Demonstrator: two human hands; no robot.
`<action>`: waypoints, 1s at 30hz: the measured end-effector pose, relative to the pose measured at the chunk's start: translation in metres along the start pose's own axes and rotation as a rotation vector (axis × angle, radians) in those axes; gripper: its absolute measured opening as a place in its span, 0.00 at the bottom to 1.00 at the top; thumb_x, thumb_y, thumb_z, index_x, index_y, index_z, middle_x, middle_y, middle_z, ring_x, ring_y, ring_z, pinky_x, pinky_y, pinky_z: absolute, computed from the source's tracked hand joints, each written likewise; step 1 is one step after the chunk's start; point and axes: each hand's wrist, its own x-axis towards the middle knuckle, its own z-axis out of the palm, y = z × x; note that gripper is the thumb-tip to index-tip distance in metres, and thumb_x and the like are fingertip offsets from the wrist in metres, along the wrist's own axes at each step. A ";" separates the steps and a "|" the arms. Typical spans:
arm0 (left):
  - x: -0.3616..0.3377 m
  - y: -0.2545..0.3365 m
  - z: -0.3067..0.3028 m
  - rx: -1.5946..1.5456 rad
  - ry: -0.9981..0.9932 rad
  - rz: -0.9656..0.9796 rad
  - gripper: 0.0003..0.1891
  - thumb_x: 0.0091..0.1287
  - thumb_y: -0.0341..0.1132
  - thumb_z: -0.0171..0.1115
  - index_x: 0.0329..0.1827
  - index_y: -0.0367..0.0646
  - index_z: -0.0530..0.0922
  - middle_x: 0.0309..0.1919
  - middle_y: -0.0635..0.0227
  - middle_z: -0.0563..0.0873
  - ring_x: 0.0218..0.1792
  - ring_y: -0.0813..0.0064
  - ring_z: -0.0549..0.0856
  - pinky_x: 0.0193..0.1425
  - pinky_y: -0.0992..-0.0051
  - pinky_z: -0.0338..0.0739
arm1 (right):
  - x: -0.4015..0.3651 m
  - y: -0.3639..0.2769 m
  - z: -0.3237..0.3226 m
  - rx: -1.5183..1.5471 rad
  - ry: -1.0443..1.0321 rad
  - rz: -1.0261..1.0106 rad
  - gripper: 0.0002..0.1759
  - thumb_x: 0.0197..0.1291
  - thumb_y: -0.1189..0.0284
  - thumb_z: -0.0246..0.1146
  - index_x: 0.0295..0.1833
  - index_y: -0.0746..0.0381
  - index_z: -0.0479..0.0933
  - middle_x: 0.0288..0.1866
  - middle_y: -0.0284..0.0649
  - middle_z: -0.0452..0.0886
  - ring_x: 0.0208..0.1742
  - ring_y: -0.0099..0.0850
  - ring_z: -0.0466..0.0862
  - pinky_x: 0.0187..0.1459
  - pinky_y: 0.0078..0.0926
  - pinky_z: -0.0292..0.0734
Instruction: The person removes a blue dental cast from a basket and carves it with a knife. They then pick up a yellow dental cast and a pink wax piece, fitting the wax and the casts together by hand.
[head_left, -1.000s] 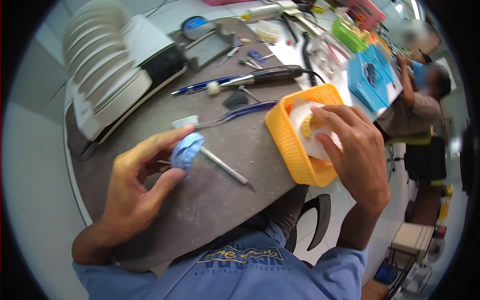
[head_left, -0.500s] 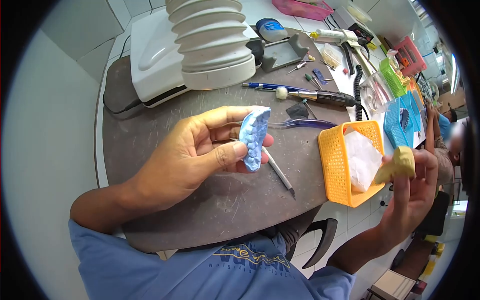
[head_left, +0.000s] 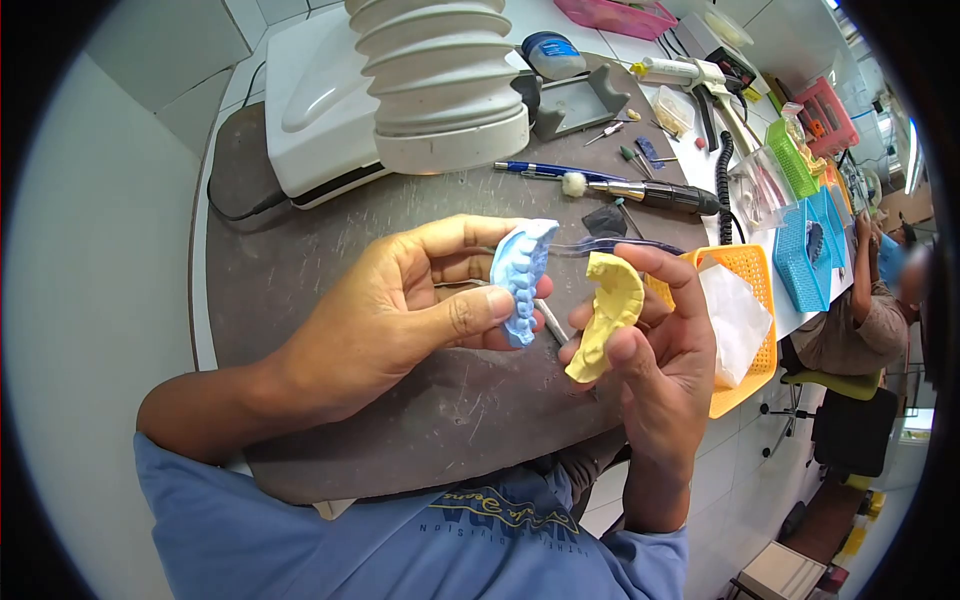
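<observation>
My left hand (head_left: 400,305) grips a blue dental cast (head_left: 522,278) between thumb and fingers, held upright above the dark round worktable (head_left: 330,260). My right hand (head_left: 660,360) holds a yellow dental cast (head_left: 607,312) right beside the blue one, the two a small gap apart. A thin metal tool (head_left: 552,322) lies on the table behind the casts, partly hidden by them.
An orange basket (head_left: 745,268) with white paper sits at the table's right edge. A white ribbed suction hose (head_left: 440,80), a handpiece (head_left: 650,193), a blue pen (head_left: 545,170) and small burs lie at the back. Coloured baskets and another seated person (head_left: 860,300) are at the far right.
My right hand has brought the yellow cast left from beside the orange basket to next to the blue cast. My left hand has stayed almost still.
</observation>
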 end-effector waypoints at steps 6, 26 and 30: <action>0.003 -0.003 0.001 0.024 0.001 0.034 0.29 0.69 0.31 0.67 0.70 0.35 0.68 0.58 0.60 0.81 0.57 0.74 0.83 0.58 0.73 0.84 | 0.006 0.005 0.003 0.050 0.003 -0.032 0.33 0.66 0.77 0.67 0.73 0.69 0.62 0.56 0.50 0.80 0.49 0.32 0.87 0.50 0.25 0.87; 0.003 -0.006 0.001 0.185 0.032 0.120 0.28 0.61 0.28 0.76 0.63 0.33 0.72 0.54 0.62 0.82 0.54 0.77 0.83 0.60 0.75 0.82 | 0.002 0.011 0.007 -0.213 0.001 -0.110 0.40 0.54 0.82 0.75 0.71 0.67 0.63 0.53 0.48 0.80 0.51 0.35 0.88 0.51 0.27 0.88; 0.003 -0.005 0.001 0.206 0.031 0.092 0.29 0.59 0.25 0.76 0.62 0.35 0.72 0.56 0.62 0.80 0.58 0.74 0.81 0.62 0.72 0.83 | 0.002 0.016 0.006 -0.205 0.006 -0.135 0.40 0.54 0.82 0.75 0.71 0.66 0.63 0.54 0.48 0.80 0.52 0.36 0.88 0.51 0.28 0.88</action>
